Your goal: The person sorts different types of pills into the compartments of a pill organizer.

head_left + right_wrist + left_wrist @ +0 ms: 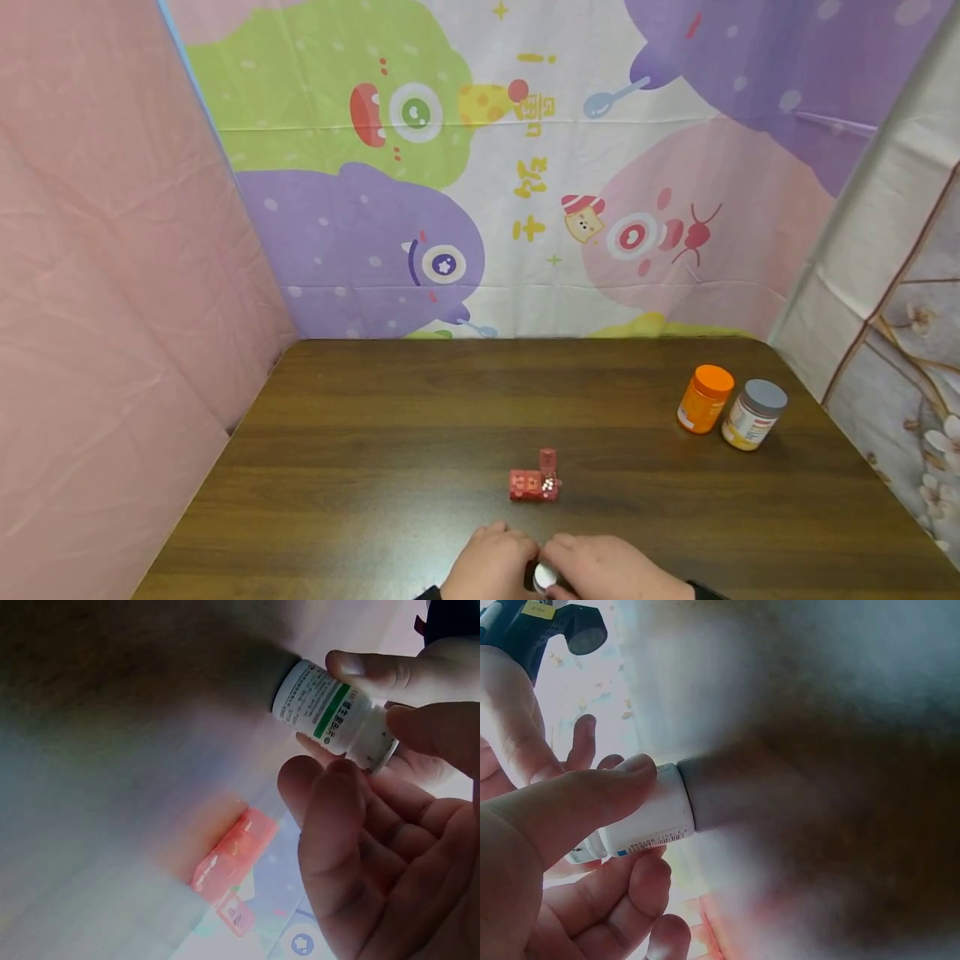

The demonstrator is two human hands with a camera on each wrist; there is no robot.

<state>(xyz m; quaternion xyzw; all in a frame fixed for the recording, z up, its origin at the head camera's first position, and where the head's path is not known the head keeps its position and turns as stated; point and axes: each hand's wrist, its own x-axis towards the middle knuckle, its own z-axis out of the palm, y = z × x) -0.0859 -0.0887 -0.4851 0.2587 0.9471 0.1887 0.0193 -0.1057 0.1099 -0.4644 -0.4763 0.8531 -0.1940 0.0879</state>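
Observation:
A small white pill bottle [319,705] with a green-striped label lies tilted between both hands, close over the table's front edge. My left hand [491,562] grips its body, thumb on one side and fingers round the other. My right hand [611,567] is at the white cap [375,746], its thumb and curled index finger pinching it. In the left wrist view the bottle's label shows a barcode and a blue square. Just beyond the hands sits a red pill box [528,485]; its right-hand lid [548,460] stands up, with white pills [549,484] in that compartment.
An orange jar [703,400] and a white jar with a grey lid [753,415] stand close together at the back right of the brown wooden table [390,417]. A cartoon-print curtain [525,292] hangs behind it, a pink cloth [112,292] on the left.

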